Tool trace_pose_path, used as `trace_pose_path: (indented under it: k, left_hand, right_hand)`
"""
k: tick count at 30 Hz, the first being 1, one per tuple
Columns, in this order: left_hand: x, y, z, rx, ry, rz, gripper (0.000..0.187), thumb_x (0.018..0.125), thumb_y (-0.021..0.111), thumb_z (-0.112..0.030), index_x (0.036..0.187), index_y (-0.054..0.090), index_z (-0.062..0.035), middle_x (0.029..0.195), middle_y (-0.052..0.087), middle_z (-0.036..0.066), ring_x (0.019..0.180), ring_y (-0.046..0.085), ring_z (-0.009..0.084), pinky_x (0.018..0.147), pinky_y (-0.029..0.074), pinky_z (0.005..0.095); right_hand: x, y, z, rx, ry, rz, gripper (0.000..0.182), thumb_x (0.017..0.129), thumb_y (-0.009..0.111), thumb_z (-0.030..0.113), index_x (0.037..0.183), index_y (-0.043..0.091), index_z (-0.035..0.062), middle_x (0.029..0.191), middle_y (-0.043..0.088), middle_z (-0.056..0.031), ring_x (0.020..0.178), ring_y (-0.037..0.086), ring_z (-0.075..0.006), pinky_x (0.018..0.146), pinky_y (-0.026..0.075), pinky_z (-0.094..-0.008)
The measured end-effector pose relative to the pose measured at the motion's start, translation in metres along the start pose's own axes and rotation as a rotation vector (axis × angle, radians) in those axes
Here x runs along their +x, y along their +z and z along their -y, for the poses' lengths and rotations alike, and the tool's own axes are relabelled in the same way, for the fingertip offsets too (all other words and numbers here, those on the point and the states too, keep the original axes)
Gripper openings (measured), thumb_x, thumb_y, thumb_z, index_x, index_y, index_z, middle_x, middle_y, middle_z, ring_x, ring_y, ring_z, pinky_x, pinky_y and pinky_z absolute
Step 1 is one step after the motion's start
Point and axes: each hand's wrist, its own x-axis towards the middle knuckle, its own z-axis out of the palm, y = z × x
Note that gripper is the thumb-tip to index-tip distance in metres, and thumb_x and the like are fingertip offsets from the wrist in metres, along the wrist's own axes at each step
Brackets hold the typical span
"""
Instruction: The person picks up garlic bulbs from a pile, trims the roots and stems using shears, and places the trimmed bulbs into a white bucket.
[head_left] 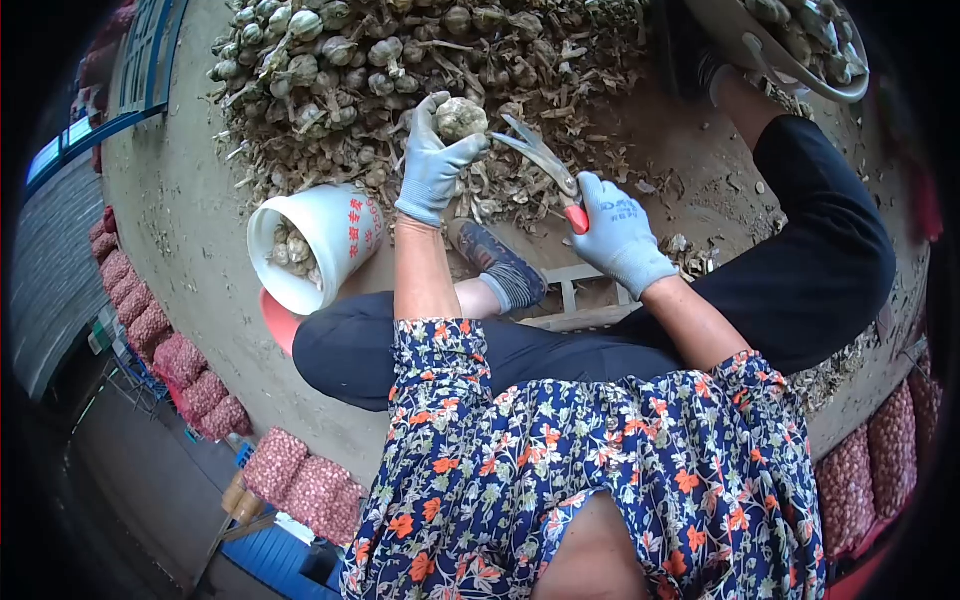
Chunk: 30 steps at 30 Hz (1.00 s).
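Note:
My left hand (436, 160), in a grey glove, grips a garlic bulb (461, 118) and holds it up over the ground. My right hand (617, 232), also gloved, grips shears (541, 158) with red handles; their open blades point at the bulb and stop just short of it. A large pile of garlic bulbs with dry stalks (340, 70) lies right beyond both hands.
A white bucket (322, 240) with several bulbs inside lies tilted to the left of my left arm. A metal basin of garlic (800, 50) sits at the upper right. Red mesh sacks of garlic (170, 350) line the left and lower right. Cut stalks litter the ground.

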Motion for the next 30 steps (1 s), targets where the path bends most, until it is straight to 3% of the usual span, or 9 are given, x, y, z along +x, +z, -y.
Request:
trace_pose_path:
  k: [4,9,13,18,21,24,26,27,30]
  left_hand:
    - [-0.035,0.023,-0.01,0.18,0.069,0.018,0.071,0.063,0.072,0.002,0.127,0.04,-0.0017,0.108,0.055,0.006,0.097,0.055,0.013,0.086,0.046,0.0249]
    - [-0.06,0.044,-0.012,0.579,0.192,-0.163,0.068,0.06,0.075,-0.003,0.121,0.044,-0.0032,0.102,0.06,0.01,0.091,0.06,0.0177,0.082,0.049,0.0287]
    - [-0.07,0.056,-0.022,0.891,0.237,-0.185,0.062,0.059,0.078,-0.009,0.113,0.05,-0.0033,0.095,0.063,0.01,0.084,0.063,0.0182,0.077,0.051,0.0303]
    - [-0.072,0.053,-0.03,0.826,0.199,0.002,0.057,0.057,0.081,-0.01,0.108,0.056,-0.0027,0.095,0.064,0.007,0.083,0.062,0.0148,0.077,0.05,0.0271]
    - [-0.062,0.047,-0.025,0.652,0.027,0.109,0.051,0.062,0.08,-0.008,0.107,0.057,-0.0001,0.092,0.065,0.004,0.079,0.061,0.0082,0.073,0.051,0.0221]
    - [-0.07,0.036,-0.023,0.265,-0.183,0.265,0.046,0.067,0.078,-0.006,0.108,0.057,-0.0008,0.094,0.065,0.005,0.08,0.062,0.01,0.072,0.051,0.023]
    - [-0.071,0.034,-0.014,0.101,-0.212,0.211,0.046,0.068,0.077,-0.005,0.108,0.056,-0.0006,0.096,0.064,0.006,0.081,0.063,0.0111,0.073,0.052,0.024]
    - [-0.071,0.033,-0.011,0.317,-0.06,0.136,0.048,0.069,0.077,-0.006,0.111,0.055,-0.0008,0.097,0.064,0.006,0.082,0.062,0.0116,0.072,0.053,0.0256]
    - [-0.072,0.029,-0.005,0.448,-0.015,0.043,0.053,0.069,0.079,-0.009,0.114,0.052,-0.0002,0.096,0.064,0.005,0.084,0.061,0.0109,0.073,0.053,0.0266]
  right_hand:
    - [-0.006,-0.017,0.015,-0.202,-0.075,-0.047,0.039,0.076,0.062,0.027,0.104,0.046,0.0062,0.094,0.058,-0.0156,0.091,0.059,-0.0315,0.078,0.045,-0.0445]
    - [-0.02,-0.019,0.015,-0.27,-0.132,-0.056,0.039,0.079,0.06,0.033,0.104,0.047,0.0054,0.094,0.059,-0.0151,0.09,0.06,-0.0304,0.077,0.045,-0.046]
    - [-0.028,-0.021,0.011,-0.243,-0.127,0.012,0.039,0.079,0.06,0.032,0.103,0.047,0.0044,0.097,0.06,-0.017,0.093,0.061,-0.0313,0.079,0.045,-0.0458]
    - [-0.035,-0.018,0.0,-0.173,-0.112,0.136,0.039,0.078,0.059,0.029,0.104,0.048,0.0019,0.094,0.063,-0.0202,0.089,0.064,-0.034,0.077,0.049,-0.0431]
    - [-0.034,-0.015,-0.003,-0.108,-0.079,0.196,0.036,0.08,0.057,0.027,0.102,0.048,0.0008,0.092,0.064,-0.0221,0.087,0.064,-0.0359,0.076,0.05,-0.0432]
    - [-0.026,-0.011,-0.009,-0.01,0.079,0.155,0.033,0.082,0.054,0.027,0.101,0.049,-0.0001,0.092,0.064,-0.024,0.089,0.063,-0.0372,0.077,0.049,-0.0438]
    - [-0.028,-0.007,-0.012,0.015,0.093,0.15,0.033,0.084,0.052,0.028,0.101,0.049,-0.0003,0.092,0.063,-0.0244,0.088,0.062,-0.0383,0.078,0.049,-0.0442]
    - [-0.031,-0.002,-0.017,0.048,0.089,0.154,0.033,0.084,0.052,0.028,0.101,0.049,-0.0003,0.092,0.063,-0.0246,0.089,0.062,-0.0385,0.078,0.049,-0.0444]
    - [-0.039,-0.008,-0.011,0.025,0.084,0.203,0.035,0.084,0.052,0.031,0.1,0.048,-0.0002,0.091,0.063,-0.0249,0.089,0.062,-0.0388,0.079,0.048,-0.0447]
